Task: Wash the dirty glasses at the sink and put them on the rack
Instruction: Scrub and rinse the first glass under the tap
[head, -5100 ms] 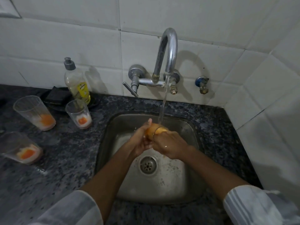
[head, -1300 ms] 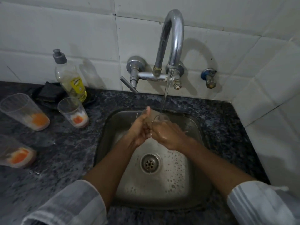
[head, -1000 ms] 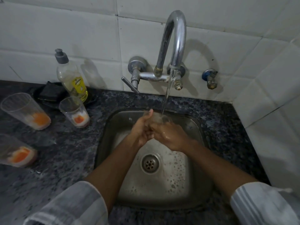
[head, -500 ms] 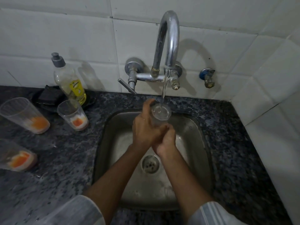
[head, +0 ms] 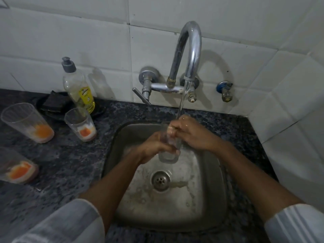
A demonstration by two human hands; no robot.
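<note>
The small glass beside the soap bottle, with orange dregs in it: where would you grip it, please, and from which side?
Probably around the clear wall above the dregs of the small glass, coming from the sink side with the left hand. It stands upright, mouth up, and the soap bottle crowds its far side.

Four glasses, one clear glass (head: 168,146) under the tap, three dirty glasses (head: 26,122) (head: 80,124) (head: 16,166) with orange residue, one dish-soap bottle (head: 78,86), one faucet (head: 188,57), one sink (head: 215,199), two hands (head: 152,146) (head: 191,132).
</note>
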